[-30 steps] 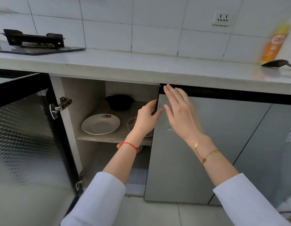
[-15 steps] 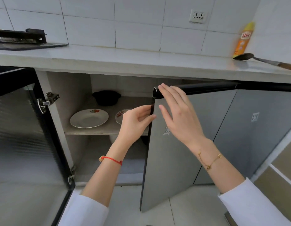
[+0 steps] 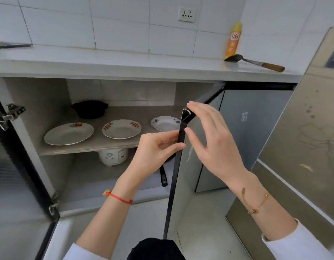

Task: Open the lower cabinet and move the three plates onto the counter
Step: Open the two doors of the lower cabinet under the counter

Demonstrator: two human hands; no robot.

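Left hand [image 3: 156, 152] fingertips pinching black front edge of right door [image 3: 191, 177]. Right hand [image 3: 215, 145] fingers straight, loosely spread, lying against door's top corner. Door standing about half open. Left plate [image 3: 68, 134], middle plate [image 3: 121, 128] and right plate [image 3: 165, 123] sitting in row along upper shelf [image 3: 87, 148], the right one partly behind door edge. Judging opening step nearly done; next move calling for releasing door and lifting a plate to counter [image 3: 125, 62].

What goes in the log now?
step: open door | left hand: grips door edge | right hand: touches door top | plates: on shelf
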